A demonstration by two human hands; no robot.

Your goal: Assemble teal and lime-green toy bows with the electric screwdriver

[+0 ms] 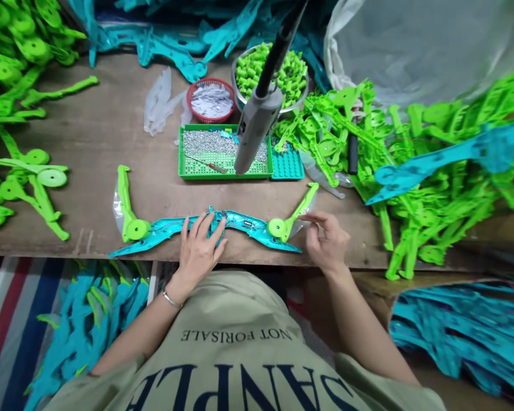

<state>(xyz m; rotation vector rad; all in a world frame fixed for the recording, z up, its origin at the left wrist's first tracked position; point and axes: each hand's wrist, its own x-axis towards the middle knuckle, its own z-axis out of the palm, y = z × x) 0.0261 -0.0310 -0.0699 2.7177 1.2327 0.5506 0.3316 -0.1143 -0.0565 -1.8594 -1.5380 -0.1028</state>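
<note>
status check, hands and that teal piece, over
Left hand flat on teal bow piece. Right hand open beside green limb, fingers slightly curled. Hanging screwdriver over screw tray, clear of hands.

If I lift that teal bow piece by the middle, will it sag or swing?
The teal bow piece looks like thin moulded plastic, so probably light and fairly stiff, flexing slightly. Its green arms seem to sit on round joints, so they may swing. The left hand rests on its middle.

The bench (103, 131) is worn, matt brown wood, scuffed along its near edge. On it the teal bow body (240, 224) and green limbs (126, 205) are glossy moulded plastic. The screws in the green plastic tray (223, 171) glint like metal, and so does the bowl (240, 97).
</note>
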